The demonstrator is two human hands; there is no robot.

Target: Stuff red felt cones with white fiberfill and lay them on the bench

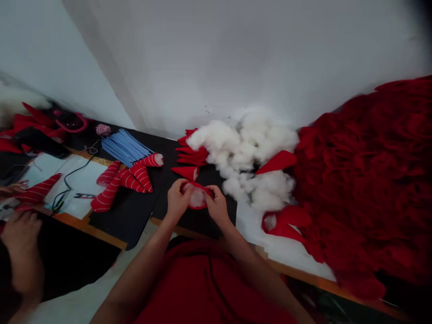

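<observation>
Between my two hands is a red felt cone, its round opening turned toward me and white stuffing showing inside. My left hand pinches the rim on the left, and my right hand grips the rim on the right. Just beyond my left hand lies a small red cone with white filling at its wide end. A large heap of fluffy white stuffing spreads ahead and to the right, with a red felt piece resting on it.
A huge pile of red felt pieces fills the right side. Red cones stand stacked near the wall. To the left are striped red cones, blue strips and a yarn ball. A co-worker's hands work at far left.
</observation>
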